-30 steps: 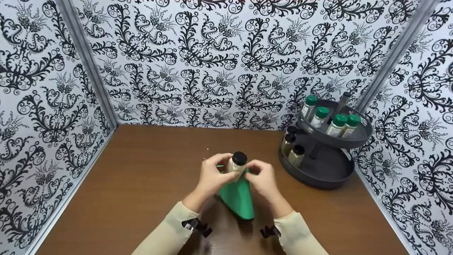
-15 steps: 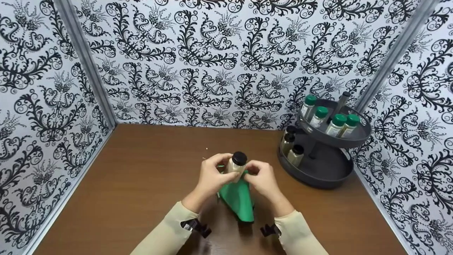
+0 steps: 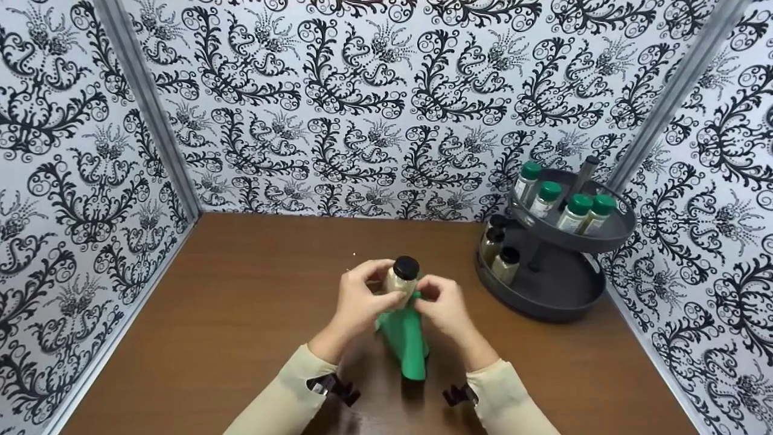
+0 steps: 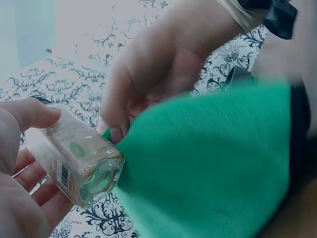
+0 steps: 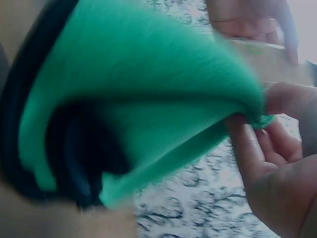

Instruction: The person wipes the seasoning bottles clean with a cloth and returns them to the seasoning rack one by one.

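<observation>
My left hand grips a squarish clear spice jar by its sides. The jar has a black lid, and pale contents show through the glass. In the left wrist view its base points toward the cloth, with a barcode label on one face. My right hand pinches a green cloth between thumb and fingers, close beside the jar. The cloth hangs from that pinch in folds, and a dark edge shows in the right wrist view. Part of it overlaps the jar's base.
A dark two-tier round rack stands at the back right. Several green-capped jars are on its upper tier, and black-capped jars on the lower. Patterned walls enclose the brown table. Small pale specks lie behind the left hand.
The cloth's hanging end has swung slightly left and now looks narrower. The jar and left hand have shifted slightly left, and the right hand has stayed close beside the jar.
</observation>
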Tool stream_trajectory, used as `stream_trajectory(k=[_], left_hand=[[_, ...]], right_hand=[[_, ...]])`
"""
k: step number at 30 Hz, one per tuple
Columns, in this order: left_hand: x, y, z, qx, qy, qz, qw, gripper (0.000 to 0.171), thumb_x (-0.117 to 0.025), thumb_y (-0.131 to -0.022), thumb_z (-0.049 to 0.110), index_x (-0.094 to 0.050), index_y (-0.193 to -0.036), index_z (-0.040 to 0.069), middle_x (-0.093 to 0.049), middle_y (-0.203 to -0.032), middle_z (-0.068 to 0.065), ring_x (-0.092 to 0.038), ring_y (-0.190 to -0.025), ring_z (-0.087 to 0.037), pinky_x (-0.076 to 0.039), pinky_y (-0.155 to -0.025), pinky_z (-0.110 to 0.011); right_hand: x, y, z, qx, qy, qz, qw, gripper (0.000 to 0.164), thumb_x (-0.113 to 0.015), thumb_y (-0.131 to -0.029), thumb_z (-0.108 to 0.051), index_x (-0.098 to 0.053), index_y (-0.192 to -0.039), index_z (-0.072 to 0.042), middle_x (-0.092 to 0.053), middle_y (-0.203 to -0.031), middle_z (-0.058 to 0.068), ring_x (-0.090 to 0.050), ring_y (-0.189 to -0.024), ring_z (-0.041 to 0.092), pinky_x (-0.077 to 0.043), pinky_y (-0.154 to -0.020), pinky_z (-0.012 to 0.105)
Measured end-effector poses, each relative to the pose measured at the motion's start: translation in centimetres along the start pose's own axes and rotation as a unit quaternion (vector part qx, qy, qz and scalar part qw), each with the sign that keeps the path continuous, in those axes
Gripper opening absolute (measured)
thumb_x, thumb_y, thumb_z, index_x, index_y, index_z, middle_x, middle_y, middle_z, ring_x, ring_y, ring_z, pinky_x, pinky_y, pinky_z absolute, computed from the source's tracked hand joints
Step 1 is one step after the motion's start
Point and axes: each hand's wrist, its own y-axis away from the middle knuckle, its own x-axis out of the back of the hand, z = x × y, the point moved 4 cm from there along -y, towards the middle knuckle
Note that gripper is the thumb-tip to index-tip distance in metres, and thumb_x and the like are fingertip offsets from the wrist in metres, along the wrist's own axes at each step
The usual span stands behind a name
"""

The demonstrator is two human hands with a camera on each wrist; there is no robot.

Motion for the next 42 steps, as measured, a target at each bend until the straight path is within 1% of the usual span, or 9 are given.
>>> stream_trajectory(k=[8, 12, 16, 20, 24, 28, 31, 35, 42], left_hand=[[-0.4, 0.1, -0.9, 0.014, -0.002, -0.013, 0.9998, 0.045, -0.092, -0.072, 0.004, -0.077, -0.114, 0.004, -0.078, -0.097, -0.012, -0.071, -0.087, -0.017, -0.064, -0.081, -0.036], [-0.3, 0.0, -0.9, 0.026, 0.021, -0.016, 0.9993, 0.045, -0.091, -0.072, 0.002, -0.076, -0.115, 0.003, -0.078, -0.099, -0.014, -0.073, -0.09, -0.018, -0.065, -0.086, -0.041], [0.2, -0.3, -1.3, 0.029, 0.04, -0.017, 0.9986, 0.044, -0.089, -0.073, 0.0, -0.074, -0.115, 0.001, -0.077, -0.099, -0.016, -0.073, -0.091, -0.019, -0.065, -0.088, -0.048], [0.7, -0.9, -3.9, 0.036, 0.055, -0.01, 0.9978, 0.043, -0.086, -0.073, -0.004, -0.072, -0.114, -0.002, -0.076, -0.099, -0.017, -0.071, -0.089, -0.016, -0.064, -0.086, -0.036], [1.2, -1.2, -7.9, 0.07, 0.073, 0.002, 0.9949, 0.044, -0.08, -0.071, -0.012, -0.07, -0.113, -0.005, -0.074, -0.097, -0.015, -0.068, -0.086, -0.012, -0.06, -0.08, -0.024], [1.5, -1.1, -11.4, 0.106, 0.046, 0.008, 0.9933, 0.043, -0.074, -0.069, -0.016, -0.068, -0.111, -0.008, -0.072, -0.096, -0.016, -0.065, -0.084, -0.013, -0.059, -0.078, -0.026], [1.7, -0.8, -12.7, 0.115, 0.02, 0.008, 0.9932, 0.043, -0.069, -0.068, -0.018, -0.068, -0.11, -0.01, -0.071, -0.095, -0.019, -0.065, -0.085, -0.018, -0.06, -0.08, -0.035], [2.1, -0.5, -12.2, 0.111, 0.016, 0.002, 0.9937, 0.042, -0.065, -0.068, -0.019, -0.067, -0.109, -0.011, -0.071, -0.094, -0.022, -0.065, -0.087, -0.025, -0.06, -0.082, -0.039], [2.7, 0.0, -10.8, 0.092, 0.01, -0.007, 0.9957, 0.043, -0.067, -0.066, -0.017, -0.066, -0.108, -0.008, -0.069, -0.092, -0.014, -0.063, -0.084, -0.015, -0.054, -0.076, -0.022]], right_hand=[[1.7, 0.7, -3.1, 0.088, -0.101, 0.113, 0.984, 0.012, -0.074, -0.08, 0.016, -0.068, -0.091, 0.016, -0.075, -0.086, -0.001, -0.073, -0.08, 0.009, -0.06, -0.07, 0.02], [1.0, 0.4, -2.3, 0.048, -0.009, 0.06, 0.997, 0.013, -0.072, -0.076, 0.012, -0.073, -0.087, 0.005, -0.076, -0.085, 0.002, -0.07, -0.079, 0.008, -0.057, -0.069, 0.019], [0.6, -0.2, -0.1, -0.02, 0.065, 0.018, 0.998, 0.017, -0.073, -0.075, 0.009, -0.077, -0.086, -0.004, -0.078, -0.084, 0.009, -0.065, -0.075, 0.004, -0.053, -0.069, 0.019], [2.1, -0.7, 0.9, -0.045, 0.024, 0.085, 0.995, 0.015, -0.073, -0.077, 0.013, -0.077, -0.089, 0.005, -0.074, -0.082, 0.01, -0.063, -0.071, 0.006, -0.052, -0.068, 0.02], [4.7, -1.1, 0.7, -0.043, -0.019, 0.171, 0.984, 0.015, -0.074, -0.077, 0.016, -0.073, -0.092, 0.014, -0.071, -0.077, -0.002, -0.063, -0.07, 0.006, -0.052, -0.067, 0.018], [6.7, -1.3, 0.3, -0.04, -0.028, 0.217, 0.975, 0.018, -0.077, -0.077, 0.016, -0.072, -0.094, 0.017, -0.071, -0.076, -0.008, -0.063, -0.068, 0.004, -0.052, -0.065, 0.016], [7.8, -1.3, 0.2, -0.036, -0.027, 0.236, 0.971, 0.019, -0.077, -0.077, 0.015, -0.072, -0.095, 0.017, -0.072, -0.078, -0.007, -0.064, -0.069, 0.003, -0.052, -0.066, 0.016], [8.5, -1.4, 0.1, -0.026, -0.031, 0.251, 0.967, 0.018, -0.077, -0.078, 0.016, -0.073, -0.096, 0.016, -0.072, -0.079, -0.006, -0.065, -0.071, 0.005, -0.053, -0.067, 0.017], [8.7, -1.4, 0.4, -0.021, -0.034, 0.247, 0.968, 0.016, -0.075, -0.08, 0.016, -0.073, -0.096, 0.015, -0.072, -0.08, -0.006, -0.067, -0.072, 0.008, -0.054, -0.067, 0.019]])
